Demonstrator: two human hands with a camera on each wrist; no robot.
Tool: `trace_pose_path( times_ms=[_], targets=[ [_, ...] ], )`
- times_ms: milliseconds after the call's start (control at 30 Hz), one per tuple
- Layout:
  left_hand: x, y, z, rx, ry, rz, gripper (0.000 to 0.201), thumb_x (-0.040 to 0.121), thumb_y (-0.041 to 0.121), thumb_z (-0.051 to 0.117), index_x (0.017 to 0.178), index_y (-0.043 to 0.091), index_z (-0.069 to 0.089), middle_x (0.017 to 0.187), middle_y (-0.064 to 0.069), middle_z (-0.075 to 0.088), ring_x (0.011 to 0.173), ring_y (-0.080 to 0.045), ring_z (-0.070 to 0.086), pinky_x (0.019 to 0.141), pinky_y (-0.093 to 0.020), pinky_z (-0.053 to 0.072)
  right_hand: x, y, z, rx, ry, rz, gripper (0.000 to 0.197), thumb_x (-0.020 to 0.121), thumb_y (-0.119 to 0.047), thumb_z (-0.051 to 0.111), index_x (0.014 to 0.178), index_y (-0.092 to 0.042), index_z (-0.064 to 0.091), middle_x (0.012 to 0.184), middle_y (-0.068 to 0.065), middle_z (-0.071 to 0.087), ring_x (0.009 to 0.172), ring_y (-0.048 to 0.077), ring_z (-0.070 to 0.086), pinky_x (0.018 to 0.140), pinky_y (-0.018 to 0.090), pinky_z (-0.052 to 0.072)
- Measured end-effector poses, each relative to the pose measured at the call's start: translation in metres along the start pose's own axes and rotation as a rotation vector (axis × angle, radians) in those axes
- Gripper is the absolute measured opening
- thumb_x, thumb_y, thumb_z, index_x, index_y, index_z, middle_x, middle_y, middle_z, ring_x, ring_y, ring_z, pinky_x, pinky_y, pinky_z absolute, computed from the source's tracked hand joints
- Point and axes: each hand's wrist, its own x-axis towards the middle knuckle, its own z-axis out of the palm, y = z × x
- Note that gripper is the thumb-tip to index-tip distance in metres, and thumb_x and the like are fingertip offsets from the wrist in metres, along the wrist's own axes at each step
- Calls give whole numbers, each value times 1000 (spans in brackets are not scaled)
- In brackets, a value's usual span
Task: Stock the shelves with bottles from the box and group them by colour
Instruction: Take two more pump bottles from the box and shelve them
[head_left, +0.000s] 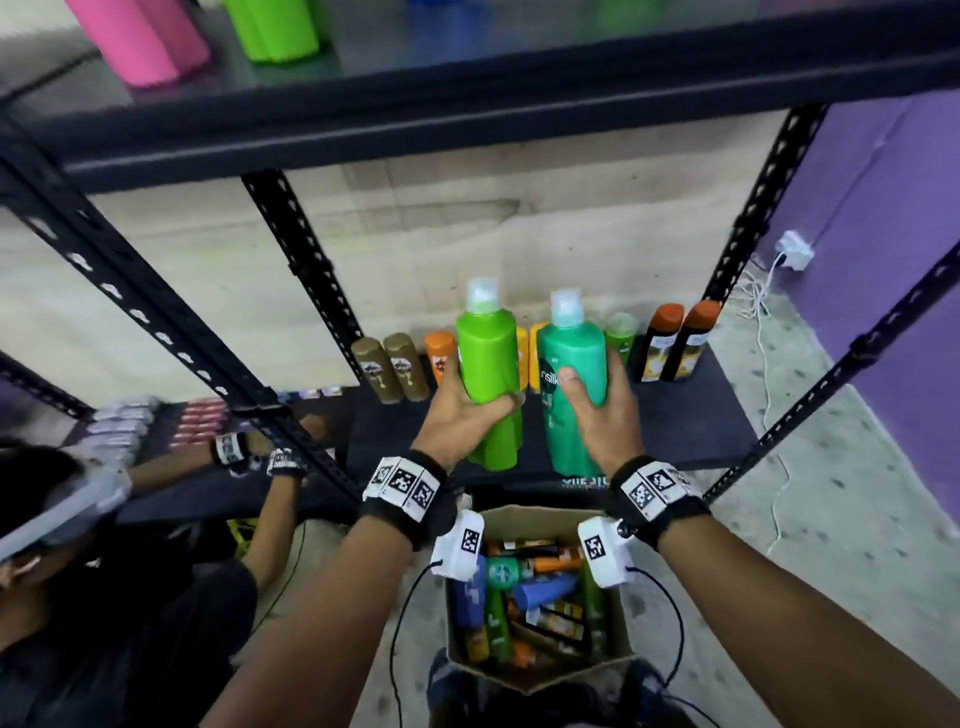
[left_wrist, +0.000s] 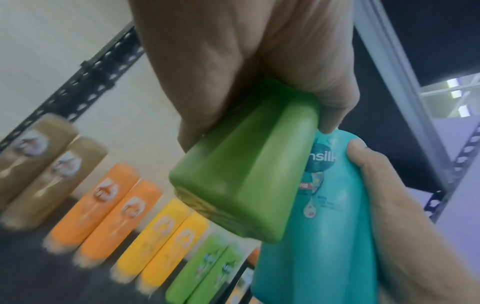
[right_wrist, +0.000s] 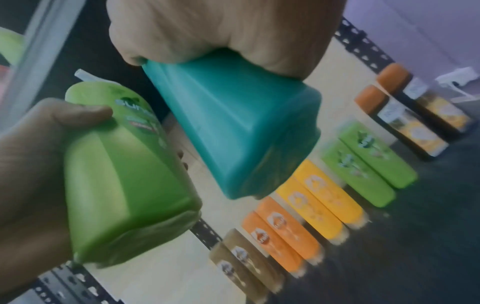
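My left hand (head_left: 462, 410) grips a light green bottle (head_left: 491, 374) upright, its base in the air above the lower shelf (head_left: 675, 421). My right hand (head_left: 602, 405) grips a teal bottle (head_left: 571, 384) right beside it. In the left wrist view the green bottle (left_wrist: 244, 179) and the teal bottle (left_wrist: 319, 236) nearly touch. In the right wrist view the teal bottle (right_wrist: 233, 131) hangs above a row of small bottles. Both have pale caps. The cardboard box (head_left: 535, 592) with several mixed bottles sits on the floor below my wrists.
Along the back of the lower shelf stand small brown (head_left: 389, 369), orange (head_left: 439, 348), yellow (head_left: 535, 353), green (head_left: 621, 332) and black orange-capped bottles (head_left: 675, 343). Pink (head_left: 140, 41) and green bottles (head_left: 272, 28) stand on the upper shelf. Another person (head_left: 104, 571) crouches at the left. Black uprights (head_left: 306, 260) flank the bay.
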Motion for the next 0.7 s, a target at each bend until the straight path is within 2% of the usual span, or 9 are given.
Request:
trace_pose_path(
  times_ms=[100, 167, 200, 267, 400, 467, 533, 633, 700],
  targets=[
    [5, 42, -1, -12, -3, 114, 73, 66, 29, 83, 127, 29, 45, 106, 7, 73, 97, -13, 71, 80, -32, 60, 13, -35, 4, 67, 24, -125, 57, 82, -70, 64, 127, -36, 52, 109, -17, 68, 99, 4, 67, 84, 22, 52],
    [7, 70, -2, -22, 22, 186, 70, 67, 28, 84, 126, 30, 46, 109, 0, 71, 99, -18, 70, 85, -39, 60, 20, -61, 5, 107, 31, -221, 61, 83, -72, 61, 130, -35, 49, 110, -20, 67, 99, 3, 67, 84, 18, 51],
    [7, 82, -3, -29, 34, 221, 69, 67, 29, 84, 126, 31, 48, 110, -2, 70, 99, -17, 69, 86, -39, 60, 22, -73, 5, 125, 29, -266, 62, 85, -70, 61, 132, -32, 48, 109, -22, 67, 98, 2, 67, 82, 16, 50],
    [9, 107, -6, -26, 59, 285, 69, 68, 30, 83, 127, 28, 49, 108, -1, 68, 95, -13, 67, 83, -33, 59, 29, -96, 5, 155, 35, -345, 65, 87, -68, 61, 134, -26, 46, 107, -22, 67, 93, 1, 67, 78, 15, 50],
    [15, 156, -13, -37, 94, 377, 71, 71, 16, 83, 132, 11, 47, 106, 0, 68, 91, -9, 67, 78, -24, 56, 44, -140, 4, 224, 59, -465, 67, 90, -66, 60, 135, -18, 47, 105, -24, 65, 90, 0, 65, 77, 16, 49],
    [17, 178, -18, -49, 88, 416, 68, 71, 13, 81, 130, 11, 49, 103, 4, 70, 89, -8, 67, 77, -23, 56, 52, -162, 4, 249, 64, -529, 58, 91, -64, 60, 134, -27, 47, 107, -24, 65, 93, -1, 65, 79, 14, 48],
    [17, 198, -22, -57, 80, 456, 71, 68, 16, 84, 130, 16, 49, 103, 6, 71, 90, -8, 68, 77, -24, 56, 58, -184, 4, 288, 76, -575, 50, 91, -64, 61, 132, -38, 47, 109, -23, 66, 94, 0, 65, 80, 17, 49],
    [19, 231, -27, -72, 91, 530, 79, 64, 26, 84, 134, 18, 47, 112, -7, 68, 94, -13, 67, 80, -27, 56, 70, -220, 5, 382, 84, -617, 46, 90, -64, 63, 129, -43, 50, 109, -19, 68, 94, 3, 65, 80, 21, 51],
    [21, 252, -31, -88, 123, 588, 78, 65, 26, 84, 134, 17, 47, 112, -9, 68, 94, -15, 66, 81, -31, 56, 78, -245, 5, 429, 91, -666, 44, 90, -63, 63, 128, -44, 52, 110, -16, 68, 95, 5, 65, 81, 24, 51]
  ],
)
